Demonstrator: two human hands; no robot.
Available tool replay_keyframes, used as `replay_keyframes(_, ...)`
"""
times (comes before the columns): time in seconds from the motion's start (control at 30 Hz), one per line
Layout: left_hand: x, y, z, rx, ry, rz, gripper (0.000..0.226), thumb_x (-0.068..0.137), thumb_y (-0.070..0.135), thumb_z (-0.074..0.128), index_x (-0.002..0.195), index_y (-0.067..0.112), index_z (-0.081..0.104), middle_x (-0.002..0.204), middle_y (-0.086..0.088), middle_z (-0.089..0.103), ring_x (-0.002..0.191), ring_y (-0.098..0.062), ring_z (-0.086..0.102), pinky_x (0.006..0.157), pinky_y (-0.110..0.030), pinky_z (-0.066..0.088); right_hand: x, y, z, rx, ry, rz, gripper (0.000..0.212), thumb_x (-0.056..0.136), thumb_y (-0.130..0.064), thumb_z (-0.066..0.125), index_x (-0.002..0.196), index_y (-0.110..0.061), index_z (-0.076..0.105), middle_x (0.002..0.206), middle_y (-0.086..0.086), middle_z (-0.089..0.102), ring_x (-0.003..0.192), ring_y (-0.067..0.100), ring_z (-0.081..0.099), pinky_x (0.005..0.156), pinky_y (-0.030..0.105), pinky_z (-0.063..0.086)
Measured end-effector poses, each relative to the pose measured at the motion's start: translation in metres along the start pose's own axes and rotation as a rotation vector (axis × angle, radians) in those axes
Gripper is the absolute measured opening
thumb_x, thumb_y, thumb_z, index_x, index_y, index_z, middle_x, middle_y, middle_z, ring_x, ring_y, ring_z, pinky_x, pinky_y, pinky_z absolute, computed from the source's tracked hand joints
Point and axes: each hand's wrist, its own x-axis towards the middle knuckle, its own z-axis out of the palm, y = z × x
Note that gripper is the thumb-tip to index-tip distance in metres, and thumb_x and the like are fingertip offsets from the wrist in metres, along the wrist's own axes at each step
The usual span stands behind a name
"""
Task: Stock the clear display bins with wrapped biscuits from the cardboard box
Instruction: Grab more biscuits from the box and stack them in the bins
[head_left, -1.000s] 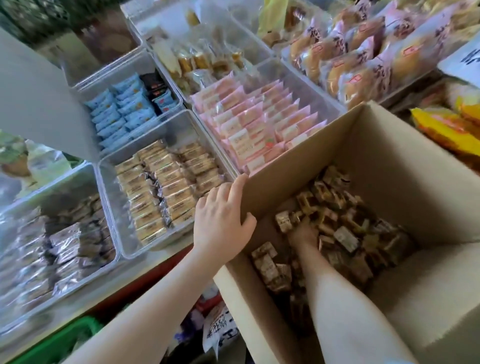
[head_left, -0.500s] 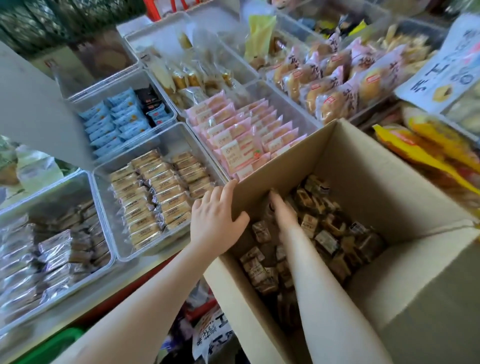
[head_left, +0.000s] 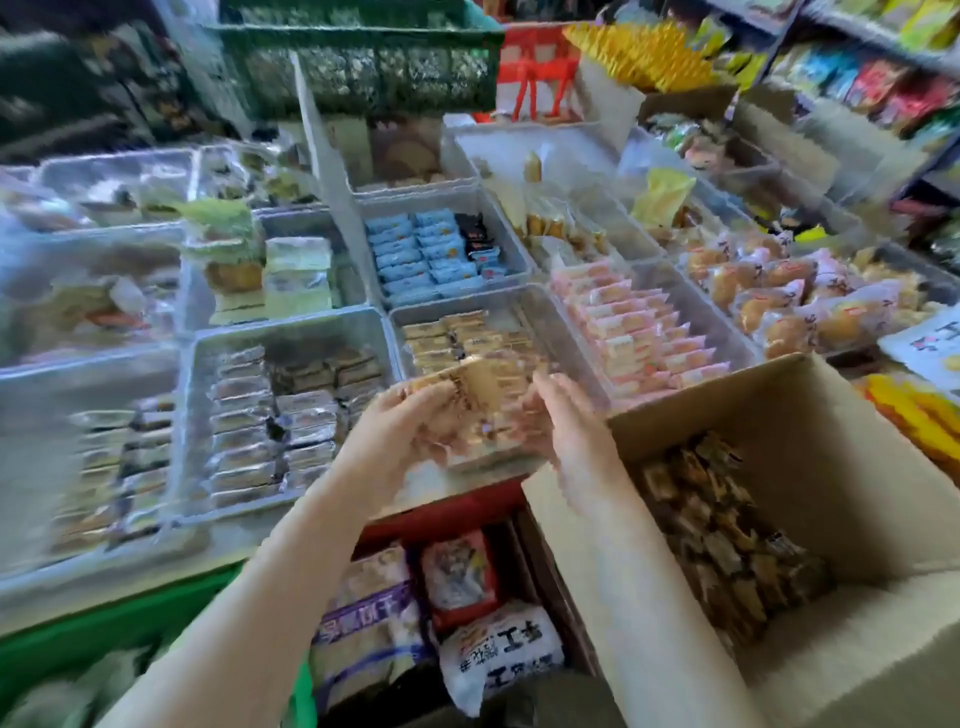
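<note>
So both hands are up over the clear display bin (head_left: 566, 332) with the tan-wrapped biscuits in it, the one right next to the cardboard box (head_left: 810, 431). Between them is a bunch of wrapped biscuits (head_left: 480, 395), tan and gold packets. The left hand (head_left: 400, 431) has its fingers (head_left: 415, 402) curled round the left end of the bunch, and the right hand (head_left: 571, 431) presses in from the other side. It's motion-blurred, so I can't tell whether the right fingers are wrapped round the packets or just flat against them.

Handling-wise, my guess is these are light and the film is slick, so a stack squeezed only from the ends could buckle in the middle and spill. Biscuits inside are probably brittle too, so hard squeezing is a bad idea. I'd keep the palms on the two ends and get fingertips under the bottom row, then lower the bunch flat into the bin before letting go.

The bin has packets at the back and some bare floor at the front, so that's probably where they go. Loads more loose brown packets (head_left: 727, 530) sit in the bottom of the box. The neighbour bins hold pink packets (head_left: 639, 322) and silver ones (head_left: 291, 410), all on the bench (head_left: 156, 561).
</note>
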Motion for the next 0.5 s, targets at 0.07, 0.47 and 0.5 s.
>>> replay_keyframes(0.07,-0.023,0.011,-0.068,0.000,0.009,-0.088,0.023,0.083,0.030,0.068,0.095,0.012,0.063,0.076,-0.009,0.068,0.058,-0.020,0.061,0.046,-0.025,0.049,-0.003,0.003,0.060,-0.060,-0.117,-0.014,0.039,0.092,-0.057,0.062,0.105,-0.020,0.065,0.098,0.007,0.069,0.086,0.020,0.065,0.071,0.031,0.052)
replay_keyframes(0.47,-0.139,-0.053,-0.416,0.930,0.829,0.022,0.020,0.094,0.040,0.067,0.099,0.021,0.072,0.106,-0.001,0.070,0.103,-0.024,0.065,0.090,-0.040,0.047,-0.005,0.090,0.387,-0.604,-0.445,0.058,0.025,0.087,-0.030,0.077,0.098,-0.020,0.057,0.105,0.009,0.070,0.081,0.018,0.061,0.065,0.028,0.045)
replay_keyframes(0.5,-0.145,-0.065,-0.436,1.093,0.838,0.035,0.027,0.094,0.041,0.066,0.106,0.017,0.073,0.119,-0.007,0.068,0.117,-0.028,0.061,0.100,-0.043,0.042,-0.001,0.100,0.407,-0.628,-0.415,0.043,0.026,0.086,-0.029,0.077,0.095,-0.019,0.056,0.101,0.009,0.068,0.080,0.018,0.059,0.067,0.029,0.045)
